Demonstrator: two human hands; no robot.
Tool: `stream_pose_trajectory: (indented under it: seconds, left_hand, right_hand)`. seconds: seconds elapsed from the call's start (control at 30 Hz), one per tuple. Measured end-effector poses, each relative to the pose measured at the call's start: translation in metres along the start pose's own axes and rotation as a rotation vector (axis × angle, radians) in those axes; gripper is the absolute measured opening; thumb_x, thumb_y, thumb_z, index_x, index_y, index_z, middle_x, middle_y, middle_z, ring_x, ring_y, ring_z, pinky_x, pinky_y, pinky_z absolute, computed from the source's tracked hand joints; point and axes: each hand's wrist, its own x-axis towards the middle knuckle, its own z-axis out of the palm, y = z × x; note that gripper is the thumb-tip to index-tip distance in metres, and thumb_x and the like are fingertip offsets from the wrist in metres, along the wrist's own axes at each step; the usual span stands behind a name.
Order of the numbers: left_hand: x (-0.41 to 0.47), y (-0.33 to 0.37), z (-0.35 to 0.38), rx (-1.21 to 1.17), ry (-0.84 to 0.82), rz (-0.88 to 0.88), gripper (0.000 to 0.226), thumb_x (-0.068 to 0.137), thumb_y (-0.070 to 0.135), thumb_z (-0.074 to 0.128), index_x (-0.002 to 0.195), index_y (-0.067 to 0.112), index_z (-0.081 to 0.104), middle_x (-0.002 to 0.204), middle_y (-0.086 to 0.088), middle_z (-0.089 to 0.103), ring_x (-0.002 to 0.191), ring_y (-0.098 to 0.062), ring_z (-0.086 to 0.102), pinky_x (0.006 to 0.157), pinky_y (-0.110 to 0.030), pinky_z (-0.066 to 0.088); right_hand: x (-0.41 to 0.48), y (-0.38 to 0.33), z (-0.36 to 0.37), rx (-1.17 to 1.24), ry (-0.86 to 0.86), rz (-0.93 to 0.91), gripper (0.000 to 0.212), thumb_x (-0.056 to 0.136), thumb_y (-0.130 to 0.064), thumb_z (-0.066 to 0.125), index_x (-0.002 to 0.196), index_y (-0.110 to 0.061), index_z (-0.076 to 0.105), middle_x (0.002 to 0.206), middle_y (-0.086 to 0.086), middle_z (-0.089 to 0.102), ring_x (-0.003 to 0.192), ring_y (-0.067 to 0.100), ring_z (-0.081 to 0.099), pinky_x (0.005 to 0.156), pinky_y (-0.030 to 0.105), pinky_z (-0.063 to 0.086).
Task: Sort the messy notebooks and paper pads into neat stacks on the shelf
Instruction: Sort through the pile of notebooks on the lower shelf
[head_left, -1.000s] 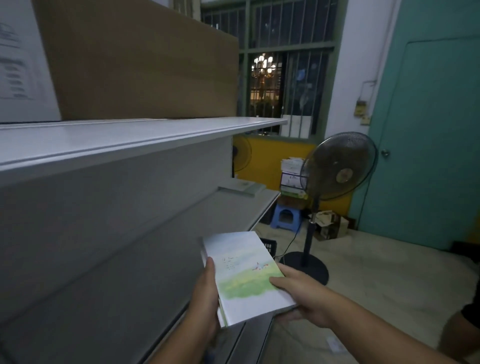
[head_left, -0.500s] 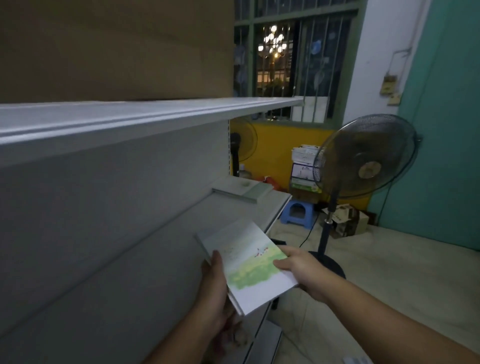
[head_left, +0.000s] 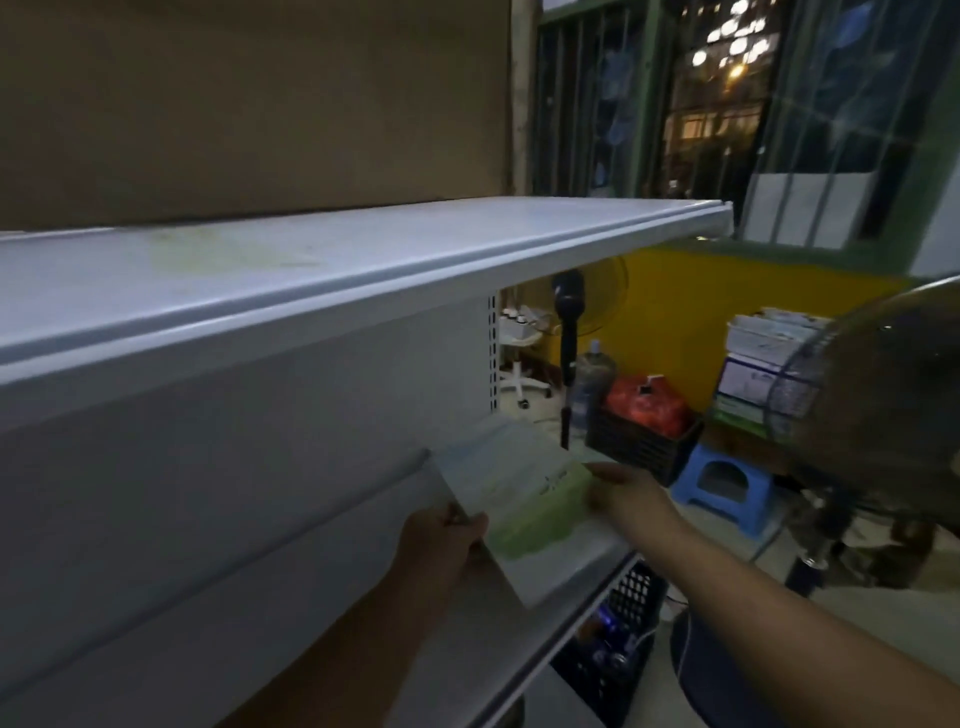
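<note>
Left hand (head_left: 441, 540) at eight o'clock, right hand (head_left: 626, 493) at three, pinched the notebook (head_left: 530, 512); apparently overhanging the shelf (head_left: 519, 665), it risked sliding off.

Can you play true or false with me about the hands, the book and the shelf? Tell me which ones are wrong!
1. The left hand and the right hand both hold the notebook. True.
2. The notebook's cover is red. False: it is green and white.
3. A cardboard box sits on the upper shelf. True.
4. The stool on the floor is yellow. False: it is blue.
</note>
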Motion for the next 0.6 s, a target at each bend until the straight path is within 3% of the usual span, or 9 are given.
stream_pose_trajectory:
  seconds: [0.1, 0.17, 0.27, 0.33, 0.43, 0.6]
  left_hand:
    - [0.034, 0.018, 0.02, -0.008, 0.087, 0.052, 0.028, 0.088, 0.004, 0.063, 0.114, -0.007, 0.061, 0.109, -0.021, 0.066, 0.091, -0.036, 0.066, 0.087, -0.049, 0.053]
    - [0.055, 0.023, 0.028, 0.014, 0.147, 0.076, 0.026, 0.087, 0.006, 0.065, 0.111, -0.003, 0.063, 0.101, -0.019, 0.067, 0.084, -0.033, 0.066, 0.085, -0.048, 0.054]
    - [0.08, 0.012, 0.033, 0.259, 0.276, 0.098, 0.031, 0.085, 0.022, 0.069, 0.106, 0.001, 0.067, 0.093, -0.017, 0.067, 0.086, -0.032, 0.065, 0.082, -0.046, 0.055]
    - [0.089, 0.0, 0.033, 0.385, 0.314, 0.08, 0.03, 0.087, 0.036, 0.064, 0.099, 0.008, 0.067, 0.092, -0.017, 0.067, 0.085, -0.033, 0.064, 0.081, -0.046, 0.055]
    - [0.096, -0.006, 0.032, 0.476, 0.323, 0.113, 0.033, 0.09, 0.04, 0.058, 0.098, 0.01, 0.068, 0.09, -0.017, 0.068, 0.085, -0.033, 0.065, 0.081, -0.045, 0.055]
    - [0.094, 0.0, 0.029, 0.582, 0.275, 0.135, 0.04, 0.094, 0.039, 0.052, 0.11, 0.005, 0.065, 0.109, -0.016, 0.067, 0.099, -0.03, 0.062, 0.088, -0.037, 0.051]
  right_hand:
    - [0.049, -0.005, -0.009, -0.071, 0.01, 0.01, 0.022, 0.085, -0.002, 0.055, 0.094, -0.015, 0.071, 0.086, 0.004, 0.066, 0.087, 0.026, 0.062, 0.082, 0.039, 0.051]
    - [0.074, -0.005, -0.01, -0.188, 0.004, -0.071, 0.019, 0.084, -0.004, 0.055, 0.087, -0.014, 0.071, 0.085, 0.005, 0.068, 0.085, 0.027, 0.062, 0.079, 0.039, 0.05]
    - [0.097, 0.004, 0.005, -0.61, -0.084, -0.24, 0.025, 0.093, -0.016, 0.043, 0.104, -0.008, 0.064, 0.106, 0.01, 0.066, 0.097, 0.026, 0.06, 0.079, 0.031, 0.044]
    - [0.101, 0.017, 0.017, -0.75, -0.054, -0.305, 0.028, 0.097, -0.02, 0.035, 0.111, -0.011, 0.057, 0.111, 0.008, 0.062, 0.1, 0.024, 0.058, 0.082, 0.031, 0.044]
    - [0.108, 0.031, 0.022, -0.731, 0.046, -0.33, 0.035, 0.099, -0.025, 0.031, 0.125, -0.016, 0.052, 0.115, 0.006, 0.06, 0.103, 0.023, 0.057, 0.086, 0.033, 0.046]
    - [0.112, 0.033, 0.023, -0.772, 0.011, -0.33, 0.048, 0.098, -0.034, 0.023, 0.139, -0.019, 0.043, 0.128, 0.006, 0.056, 0.115, 0.023, 0.053, 0.092, 0.033, 0.044]
